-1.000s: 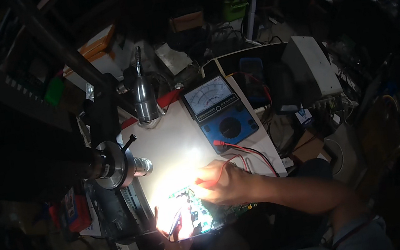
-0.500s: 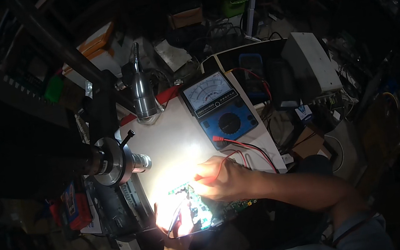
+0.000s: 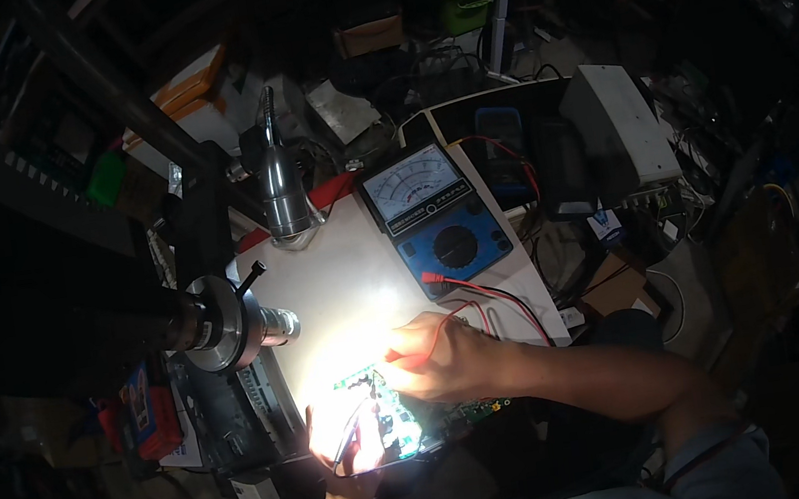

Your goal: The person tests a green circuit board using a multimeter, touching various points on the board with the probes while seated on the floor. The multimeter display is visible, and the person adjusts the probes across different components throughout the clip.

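Observation:
A green circuit board (image 3: pixel 405 428) lies in strong lamp glare at the near edge of the work surface. My left hand (image 3: pixel 337 441) is closed at the board's left side around a dark test probe, whose black lead loops below the hand. My right hand (image 3: pixel 439 357) is closed over the board's upper right, pinching a red test probe (image 3: pixel 413 354); a red lead runs from it. Glare and fingers hide both probe tips. Beyond the right hand sits a blue and black analog multimeter (image 3: pixel 455 245), with a red plug (image 3: pixel 434 277) and leads at its near end.
A metal lamp head (image 3: pixel 287 199) stands at the back of the white work surface (image 3: pixel 323 280). To the left, a microscope-like barrel (image 3: pixel 228 323) juts in. A grey metal box (image 3: pixel 620 124) and tangled cables crowd the right. A second blue meter (image 3: pixel 500 130) lies behind.
Both hands keep nearly the same place and grip over the board. The whole view has shifted very slightly.

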Demonstrator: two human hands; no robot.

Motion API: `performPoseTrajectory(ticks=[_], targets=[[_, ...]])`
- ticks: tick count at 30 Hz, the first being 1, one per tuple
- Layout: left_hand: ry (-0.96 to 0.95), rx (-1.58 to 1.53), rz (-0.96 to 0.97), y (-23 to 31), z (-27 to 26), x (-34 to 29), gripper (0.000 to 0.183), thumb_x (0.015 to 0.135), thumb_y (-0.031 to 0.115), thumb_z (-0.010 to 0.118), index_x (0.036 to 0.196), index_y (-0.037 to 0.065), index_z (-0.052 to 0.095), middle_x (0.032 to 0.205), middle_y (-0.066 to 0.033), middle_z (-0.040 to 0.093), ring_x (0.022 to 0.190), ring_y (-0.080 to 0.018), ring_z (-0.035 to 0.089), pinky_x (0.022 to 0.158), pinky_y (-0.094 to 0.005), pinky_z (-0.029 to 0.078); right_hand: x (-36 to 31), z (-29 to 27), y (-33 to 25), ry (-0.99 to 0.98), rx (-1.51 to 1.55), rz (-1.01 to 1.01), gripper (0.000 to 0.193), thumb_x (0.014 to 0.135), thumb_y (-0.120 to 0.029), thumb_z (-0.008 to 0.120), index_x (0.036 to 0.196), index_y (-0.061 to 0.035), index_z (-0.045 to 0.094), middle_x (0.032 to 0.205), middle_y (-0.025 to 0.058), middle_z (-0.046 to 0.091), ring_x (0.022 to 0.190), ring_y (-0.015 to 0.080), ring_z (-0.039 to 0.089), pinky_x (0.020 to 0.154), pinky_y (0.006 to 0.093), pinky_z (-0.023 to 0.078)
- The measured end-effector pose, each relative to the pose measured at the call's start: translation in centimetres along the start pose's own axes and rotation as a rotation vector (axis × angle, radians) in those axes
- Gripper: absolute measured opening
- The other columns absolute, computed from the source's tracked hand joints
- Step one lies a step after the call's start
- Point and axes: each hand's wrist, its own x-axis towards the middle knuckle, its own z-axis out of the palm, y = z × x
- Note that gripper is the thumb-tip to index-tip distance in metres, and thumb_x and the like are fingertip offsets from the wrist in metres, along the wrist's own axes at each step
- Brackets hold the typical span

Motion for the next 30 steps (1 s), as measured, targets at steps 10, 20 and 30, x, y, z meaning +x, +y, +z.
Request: performPoseTrajectory(ticks=[10,20,30], targets=[[0.003,-0.045,0.007,-0.3,0.0,-0.1,0.018,0.088,-0.004,0.065,0.105,-0.007,0.071,0.098,-0.0199,0.068,0.086,-0.0297,0.067,0.079,-0.0364,0.055,0.2,-0.7,-0.3,-0.057,0.079,0.091,0.027,0.09,-0.022,0.069,0.09,-0.0012,0.052,0.08,0.0156,0.057,0.073,0.0338,0.06,0.069,0.0443,0.049],[-0.003,-0.05,-0.078,0.5,-0.1,0.0,0.017,0.088,-0.002,0.065,0.103,-0.007,0.071,0.099,-0.0204,0.069,0.089,-0.0318,0.068,0.083,-0.0382,0.055,0.2,-0.5,-0.4,0.012,-0.042,-0.064,0.012,0.075,-0.004,0.072,0.078,-0.0019,0.061,0.081,0.0087,0.054,0.071,0.0258,0.06,0.061,0.039,0.049],[-0.003,-0.072,-0.109,0.2,-0.1,-0.3,0.018,0.089,-0.003,0.065,0.105,-0.007,0.071,0.102,-0.0206,0.069,0.092,-0.0325,0.068,0.085,-0.0387,0.055,0.1,-0.1,-0.2,-0.012,0.01,0.005,0.013,0.078,-0.005,0.072,0.076,-0.0011,0.059,0.08,0.0096,0.055,0.069,0.0272,0.06,0.062,0.0402,0.048]])
